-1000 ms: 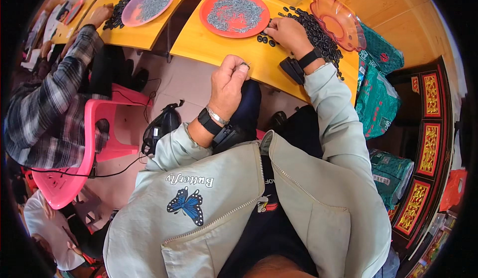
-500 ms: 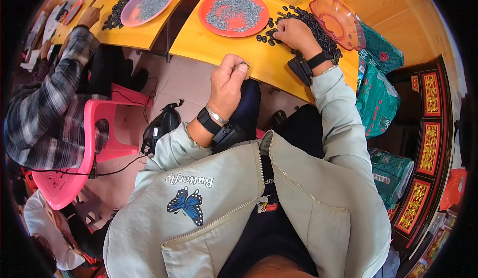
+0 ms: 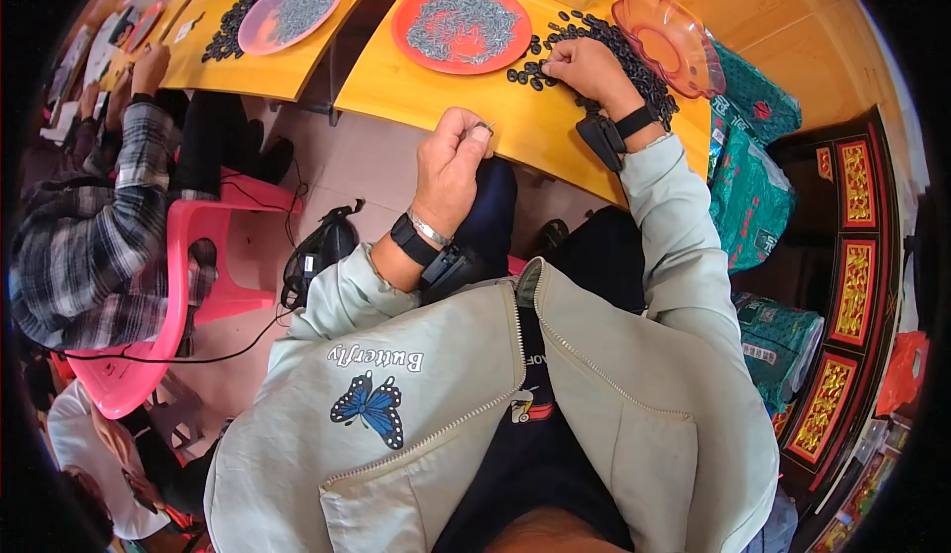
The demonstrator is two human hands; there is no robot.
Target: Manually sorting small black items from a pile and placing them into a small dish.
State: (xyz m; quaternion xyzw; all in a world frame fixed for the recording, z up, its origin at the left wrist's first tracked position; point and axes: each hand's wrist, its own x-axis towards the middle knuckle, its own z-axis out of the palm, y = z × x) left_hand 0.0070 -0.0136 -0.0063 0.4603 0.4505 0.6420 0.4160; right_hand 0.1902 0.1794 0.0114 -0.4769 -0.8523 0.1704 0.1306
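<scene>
Above my lap, just off the table's near edge, my left hand (image 3: pixel 451 172) is closed in a pinch on a small dark piece (image 3: pixel 485 130) with a thin metal tip sticking out. My right hand (image 3: pixel 591 73) reaches over the yellow table (image 3: pixel 396 90), thumb and fingers pinched together at the left side of a heap of black oval pieces (image 3: pixel 639 73). Whatever lies between those fingertips is hidden. Several loose black pieces (image 3: pixel 536 84) lie beside them. To the left, a red plate (image 3: pixel 404 43) holds small grey metal screw-like pieces (image 3: pixel 461 23).
A clear orange scalloped bowl (image 3: pixel 708 73) stands right of the heap. Green bags (image 3: pixel 753 197) sit by the table's right end. At left, a person in a plaid sleeve (image 3: pixel 144 157) sits on a pink chair (image 3: pixel 178 276) by another table with a pink plate (image 3: pixel 254 36).
Both my hands stay nearly where they were, still pinched. The neighbour's plaid arm has drawn back toward the near edge of the other table.
</scene>
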